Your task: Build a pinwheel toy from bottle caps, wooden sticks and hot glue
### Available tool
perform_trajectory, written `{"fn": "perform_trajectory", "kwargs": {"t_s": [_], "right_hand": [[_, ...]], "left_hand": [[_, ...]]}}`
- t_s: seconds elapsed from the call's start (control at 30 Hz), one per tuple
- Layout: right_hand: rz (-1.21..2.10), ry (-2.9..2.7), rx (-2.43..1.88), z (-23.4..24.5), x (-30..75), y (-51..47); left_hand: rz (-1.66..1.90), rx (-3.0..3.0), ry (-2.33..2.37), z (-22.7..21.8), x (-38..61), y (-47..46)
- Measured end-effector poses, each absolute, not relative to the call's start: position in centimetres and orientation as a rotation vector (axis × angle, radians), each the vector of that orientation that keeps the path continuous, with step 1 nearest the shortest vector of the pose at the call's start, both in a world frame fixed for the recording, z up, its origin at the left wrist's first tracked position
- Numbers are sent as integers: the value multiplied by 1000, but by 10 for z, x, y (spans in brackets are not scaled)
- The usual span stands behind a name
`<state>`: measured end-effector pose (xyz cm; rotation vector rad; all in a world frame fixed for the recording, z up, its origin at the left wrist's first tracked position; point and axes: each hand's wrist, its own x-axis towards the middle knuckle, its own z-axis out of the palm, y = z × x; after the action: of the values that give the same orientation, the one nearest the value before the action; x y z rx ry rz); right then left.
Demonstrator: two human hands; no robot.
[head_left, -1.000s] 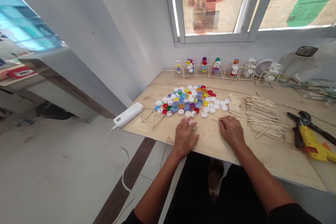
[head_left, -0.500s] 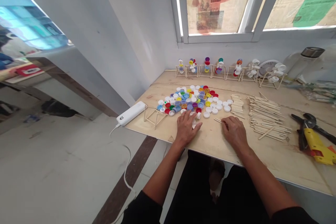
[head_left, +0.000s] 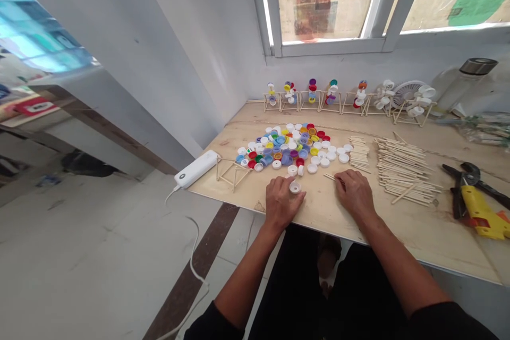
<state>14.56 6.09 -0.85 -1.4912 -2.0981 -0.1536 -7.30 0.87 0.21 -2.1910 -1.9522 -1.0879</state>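
Observation:
My left hand (head_left: 281, 203) rests on the table with its fingers curled. Between its thumb and fingertips sits a white bottle cap (head_left: 295, 187), hollow side up. My right hand (head_left: 356, 195) is closed on a thin wooden stick (head_left: 330, 177), whose end pokes out to the left of the fingers; the rest is hidden under the hand. Loose white caps (head_left: 292, 170) lie just beyond my left hand, at the near edge of a pile of coloured bottle caps (head_left: 281, 141).
Small stick frames with caps (head_left: 312, 96) line the wall. Cut short sticks (head_left: 359, 154) and longer sticks (head_left: 406, 172) lie right of centre, near black-handled cutters (head_left: 470, 175) and a yellow glue gun (head_left: 482, 212). A bare stick frame (head_left: 233, 174) and a white power strip (head_left: 197, 169) are left.
The fingers of my left hand have drawn in from reaching over the caps and now curl around a white cap. My right hand keeps the stick, nearly still. The view has shifted slightly.

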Motion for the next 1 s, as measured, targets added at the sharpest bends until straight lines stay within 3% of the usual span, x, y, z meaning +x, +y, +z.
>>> {"fn": "perform_trajectory", "kwargs": {"t_s": [0.23,0.5,0.73,1.0], "right_hand": [[-134,-2094,-1502,-8,145,61],[-107,-2093,-1514,-8,145,61],[-110,-2092,-1507,-7,144,61],[-109,-2084,-1511,-8,144,60]], "left_hand": [[-1035,-2218,-2042,0,-73,11],[-1619,-2025,-2203,14,-81,-4],[-1117,-2657,-1889,15,-57,-1],[-958,-2432,-2054,14,-76,23]]}}
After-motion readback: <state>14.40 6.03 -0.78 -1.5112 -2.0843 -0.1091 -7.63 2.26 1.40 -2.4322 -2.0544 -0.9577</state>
